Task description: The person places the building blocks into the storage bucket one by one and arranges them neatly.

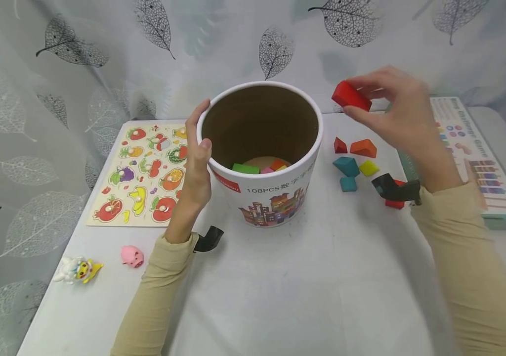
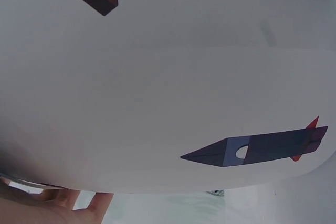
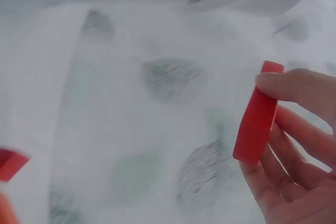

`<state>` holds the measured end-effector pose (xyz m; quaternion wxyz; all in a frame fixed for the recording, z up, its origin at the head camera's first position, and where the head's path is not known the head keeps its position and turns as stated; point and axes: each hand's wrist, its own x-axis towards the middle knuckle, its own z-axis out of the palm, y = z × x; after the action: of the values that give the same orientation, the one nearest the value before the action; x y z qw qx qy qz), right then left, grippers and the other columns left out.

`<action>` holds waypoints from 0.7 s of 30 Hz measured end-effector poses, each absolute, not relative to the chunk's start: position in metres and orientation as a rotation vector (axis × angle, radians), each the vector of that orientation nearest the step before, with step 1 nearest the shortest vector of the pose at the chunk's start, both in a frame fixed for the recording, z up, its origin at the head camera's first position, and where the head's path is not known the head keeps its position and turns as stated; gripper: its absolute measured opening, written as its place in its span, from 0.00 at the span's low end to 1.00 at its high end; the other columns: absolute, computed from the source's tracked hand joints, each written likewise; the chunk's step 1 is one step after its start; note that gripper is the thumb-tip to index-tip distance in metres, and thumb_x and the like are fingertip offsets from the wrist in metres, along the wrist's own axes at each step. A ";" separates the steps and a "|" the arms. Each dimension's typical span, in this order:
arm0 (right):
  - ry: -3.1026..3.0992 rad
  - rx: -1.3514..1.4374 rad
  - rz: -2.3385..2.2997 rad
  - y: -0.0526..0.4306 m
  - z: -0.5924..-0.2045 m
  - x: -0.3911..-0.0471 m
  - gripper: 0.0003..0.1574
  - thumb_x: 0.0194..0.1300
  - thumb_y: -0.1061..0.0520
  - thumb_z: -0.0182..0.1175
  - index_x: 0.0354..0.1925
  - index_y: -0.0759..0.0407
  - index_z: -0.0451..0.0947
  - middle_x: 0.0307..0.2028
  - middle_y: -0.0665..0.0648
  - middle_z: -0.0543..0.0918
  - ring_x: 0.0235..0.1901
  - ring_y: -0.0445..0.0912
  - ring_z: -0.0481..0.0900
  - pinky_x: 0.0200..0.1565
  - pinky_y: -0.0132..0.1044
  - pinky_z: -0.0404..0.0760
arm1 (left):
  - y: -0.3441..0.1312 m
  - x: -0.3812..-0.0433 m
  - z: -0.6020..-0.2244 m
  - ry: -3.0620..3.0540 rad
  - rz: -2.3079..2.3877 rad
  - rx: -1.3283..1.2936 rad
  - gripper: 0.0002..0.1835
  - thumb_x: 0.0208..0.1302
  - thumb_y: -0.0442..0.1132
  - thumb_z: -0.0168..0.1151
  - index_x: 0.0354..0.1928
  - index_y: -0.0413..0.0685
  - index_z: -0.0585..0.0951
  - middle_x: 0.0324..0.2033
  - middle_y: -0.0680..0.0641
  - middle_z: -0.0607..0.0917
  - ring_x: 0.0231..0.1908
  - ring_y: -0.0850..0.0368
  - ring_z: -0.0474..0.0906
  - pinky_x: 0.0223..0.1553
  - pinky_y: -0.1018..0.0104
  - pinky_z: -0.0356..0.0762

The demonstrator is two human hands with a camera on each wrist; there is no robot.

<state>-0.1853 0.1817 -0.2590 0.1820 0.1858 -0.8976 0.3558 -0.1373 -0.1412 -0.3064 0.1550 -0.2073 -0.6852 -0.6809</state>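
Observation:
A large white bucket [image 1: 275, 200] with printed lettering and a building-block picture stands on the table. My left hand [image 1: 197, 170] holds its rim at the left side, thumb on the edge. Inside lie a green block [image 1: 246, 169] and several others, partly hidden by the front wall. To the right of the bucket, raised above the table, my right hand [image 1: 406, 111] pinches a red block [image 1: 348, 95] between thumb and fingers; the right wrist view also shows this red block [image 3: 255, 124]. Below that hand lie an orange block [image 1: 363, 148], a teal block [image 1: 346, 166] and a yellow block [image 1: 369, 168].
A wooden fruit puzzle board [image 1: 135, 173] lies left of the bucket. Nearer the front left are a pink pig figure [image 1: 132, 256] and a yellow-and-white figure [image 1: 79, 270]. At right lies a game box [image 1: 480, 158]. A leaf-patterned curtain [image 1: 235, 39] hangs behind the table.

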 end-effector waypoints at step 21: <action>-2.214 1.044 1.315 0.104 -0.232 -0.154 0.28 0.52 0.66 0.72 0.54 0.61 0.81 0.46 0.55 0.84 0.45 0.39 0.80 0.54 0.29 0.79 | -0.143 -0.137 -0.307 -1.974 -1.935 -0.584 0.49 0.55 0.74 0.51 0.73 0.58 0.54 0.67 0.47 0.66 0.65 0.47 0.63 0.63 0.36 0.65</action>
<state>-0.1540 0.1036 -0.2317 0.1806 0.3697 -0.7836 0.4655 -0.1372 -0.1427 -0.3071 0.1575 -0.2040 -0.6901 -0.6763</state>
